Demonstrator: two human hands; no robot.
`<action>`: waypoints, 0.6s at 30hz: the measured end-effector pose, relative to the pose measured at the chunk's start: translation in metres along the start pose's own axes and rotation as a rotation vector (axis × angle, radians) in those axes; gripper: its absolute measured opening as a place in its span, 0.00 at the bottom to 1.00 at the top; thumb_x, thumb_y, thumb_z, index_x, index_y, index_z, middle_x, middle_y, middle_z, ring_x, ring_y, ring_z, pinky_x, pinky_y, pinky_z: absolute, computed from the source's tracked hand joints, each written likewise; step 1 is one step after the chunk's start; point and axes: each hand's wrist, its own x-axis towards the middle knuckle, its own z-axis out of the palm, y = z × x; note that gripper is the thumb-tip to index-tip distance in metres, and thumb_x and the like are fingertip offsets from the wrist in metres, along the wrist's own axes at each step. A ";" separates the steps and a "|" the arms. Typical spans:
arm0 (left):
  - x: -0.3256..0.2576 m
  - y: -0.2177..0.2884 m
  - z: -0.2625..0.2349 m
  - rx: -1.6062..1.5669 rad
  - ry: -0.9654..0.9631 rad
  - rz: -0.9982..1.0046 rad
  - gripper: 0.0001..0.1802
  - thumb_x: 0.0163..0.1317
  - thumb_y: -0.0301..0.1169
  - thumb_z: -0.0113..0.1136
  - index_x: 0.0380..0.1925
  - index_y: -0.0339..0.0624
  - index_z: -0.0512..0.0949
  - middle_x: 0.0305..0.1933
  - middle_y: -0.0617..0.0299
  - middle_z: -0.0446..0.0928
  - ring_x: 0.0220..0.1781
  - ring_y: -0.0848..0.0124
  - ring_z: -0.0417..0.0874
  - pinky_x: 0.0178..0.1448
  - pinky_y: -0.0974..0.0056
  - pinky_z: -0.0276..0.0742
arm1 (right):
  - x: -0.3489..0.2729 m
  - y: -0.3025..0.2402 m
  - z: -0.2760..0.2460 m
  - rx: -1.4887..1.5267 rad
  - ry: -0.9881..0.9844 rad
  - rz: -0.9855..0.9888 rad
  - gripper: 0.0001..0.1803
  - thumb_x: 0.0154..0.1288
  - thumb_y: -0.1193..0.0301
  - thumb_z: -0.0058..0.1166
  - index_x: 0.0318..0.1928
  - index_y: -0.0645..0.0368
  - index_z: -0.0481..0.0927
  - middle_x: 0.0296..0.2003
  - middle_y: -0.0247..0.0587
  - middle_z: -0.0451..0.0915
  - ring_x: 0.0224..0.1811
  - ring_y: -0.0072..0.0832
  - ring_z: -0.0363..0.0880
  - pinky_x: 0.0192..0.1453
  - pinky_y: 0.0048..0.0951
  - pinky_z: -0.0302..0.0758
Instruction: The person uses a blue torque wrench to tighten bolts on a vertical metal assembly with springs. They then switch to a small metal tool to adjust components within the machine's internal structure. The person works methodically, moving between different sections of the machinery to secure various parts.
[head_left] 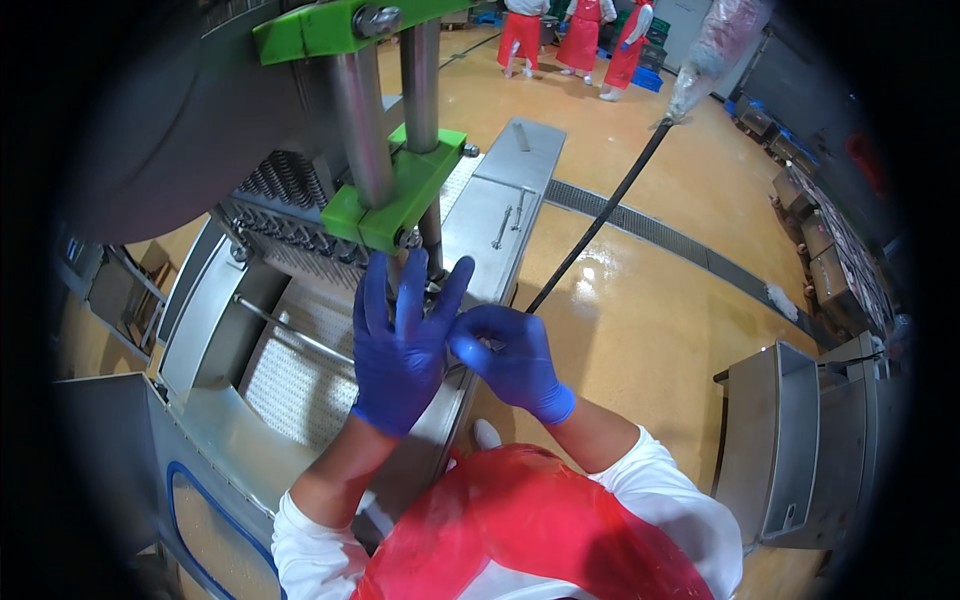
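Observation:
Over the edge of a steel machine, my left hand [402,350] in a blue glove is raised with its fingers spread, holding nothing. Close beside its thumb, my right hand [512,362], also gloved in blue, has its fingers curled and pinched together. What the pinch holds, if anything, is hidden. Just beyond my left fingertips are a green clamp block [385,222] and upright steel rods [362,130]. Rows of thin needles [305,255] point down to the left of the block, above a white conveyor belt [290,370].
A thin dark pole [600,220] with a plastic-wrapped top [715,55] rises right of my hands. Steel cabinets [765,440] stand at right, along a wet yellow floor [640,330] with a drain grate [660,232]. Several people in red aprons [580,45] stand far off.

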 end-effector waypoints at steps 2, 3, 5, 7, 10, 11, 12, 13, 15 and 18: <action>-0.005 0.000 0.001 0.069 0.038 0.051 0.33 0.63 0.29 0.57 0.70 0.65 0.72 0.74 0.57 0.59 0.74 0.44 0.60 0.71 0.44 0.68 | 0.002 -0.003 -0.002 0.121 0.091 0.050 0.08 0.68 0.75 0.60 0.44 0.67 0.85 0.35 0.36 0.86 0.38 0.20 0.81 0.45 0.25 0.78; -0.009 0.000 0.003 0.106 0.056 0.073 0.33 0.63 0.29 0.56 0.70 0.65 0.72 0.74 0.57 0.58 0.74 0.44 0.60 0.71 0.44 0.68 | 0.005 -0.015 -0.003 0.181 0.088 0.136 0.09 0.69 0.75 0.60 0.44 0.68 0.85 0.35 0.37 0.86 0.37 0.20 0.82 0.44 0.25 0.78; -0.012 0.002 0.010 0.152 0.064 0.078 0.32 0.65 0.28 0.55 0.71 0.60 0.72 0.74 0.59 0.58 0.75 0.47 0.60 0.71 0.45 0.67 | 0.007 -0.023 -0.005 0.248 0.095 0.218 0.10 0.70 0.74 0.60 0.45 0.70 0.85 0.34 0.38 0.86 0.36 0.20 0.82 0.44 0.25 0.78; -0.012 0.003 0.012 0.160 0.062 0.088 0.32 0.65 0.28 0.55 0.71 0.58 0.71 0.75 0.60 0.58 0.75 0.48 0.60 0.72 0.45 0.67 | 0.008 -0.020 -0.005 0.263 0.113 0.211 0.10 0.71 0.73 0.59 0.45 0.71 0.84 0.32 0.38 0.85 0.35 0.20 0.81 0.43 0.25 0.77; -0.012 0.002 0.011 0.150 0.062 0.119 0.32 0.65 0.28 0.55 0.72 0.57 0.70 0.77 0.62 0.58 0.77 0.49 0.59 0.72 0.46 0.66 | 0.008 -0.018 -0.009 0.208 0.079 0.218 0.09 0.72 0.72 0.57 0.42 0.66 0.86 0.30 0.36 0.85 0.32 0.18 0.80 0.37 0.21 0.73; -0.014 0.001 0.011 0.162 0.049 0.125 0.32 0.65 0.28 0.55 0.72 0.57 0.70 0.77 0.63 0.58 0.77 0.49 0.59 0.73 0.46 0.66 | 0.008 -0.020 -0.009 0.181 0.071 0.237 0.09 0.72 0.72 0.58 0.41 0.66 0.85 0.30 0.36 0.85 0.32 0.18 0.80 0.37 0.21 0.73; -0.017 0.000 0.013 0.174 0.037 0.130 0.32 0.66 0.28 0.54 0.72 0.56 0.70 0.78 0.64 0.57 0.77 0.49 0.58 0.73 0.45 0.65 | 0.008 -0.023 -0.010 0.154 0.062 0.256 0.09 0.72 0.72 0.58 0.40 0.66 0.85 0.30 0.36 0.84 0.32 0.18 0.80 0.37 0.21 0.73; -0.018 0.000 0.013 0.185 0.024 0.136 0.33 0.66 0.28 0.54 0.72 0.56 0.69 0.78 0.65 0.57 0.78 0.49 0.58 0.73 0.45 0.65 | 0.008 -0.025 -0.010 0.126 0.053 0.275 0.09 0.71 0.71 0.58 0.39 0.66 0.85 0.29 0.35 0.84 0.32 0.18 0.79 0.37 0.22 0.73; -0.014 0.002 0.008 0.181 0.019 0.153 0.32 0.63 0.26 0.56 0.69 0.57 0.73 0.76 0.63 0.60 0.76 0.48 0.59 0.73 0.46 0.66 | 0.007 -0.016 -0.014 0.123 0.043 0.244 0.09 0.71 0.71 0.58 0.38 0.66 0.85 0.29 0.34 0.83 0.32 0.17 0.79 0.37 0.22 0.73; -0.015 0.002 0.008 0.215 0.001 0.183 0.32 0.62 0.26 0.57 0.69 0.58 0.74 0.76 0.64 0.61 0.76 0.48 0.59 0.73 0.46 0.66 | 0.006 -0.013 -0.016 0.080 0.020 0.264 0.08 0.71 0.71 0.59 0.38 0.65 0.84 0.28 0.32 0.81 0.31 0.16 0.77 0.36 0.22 0.72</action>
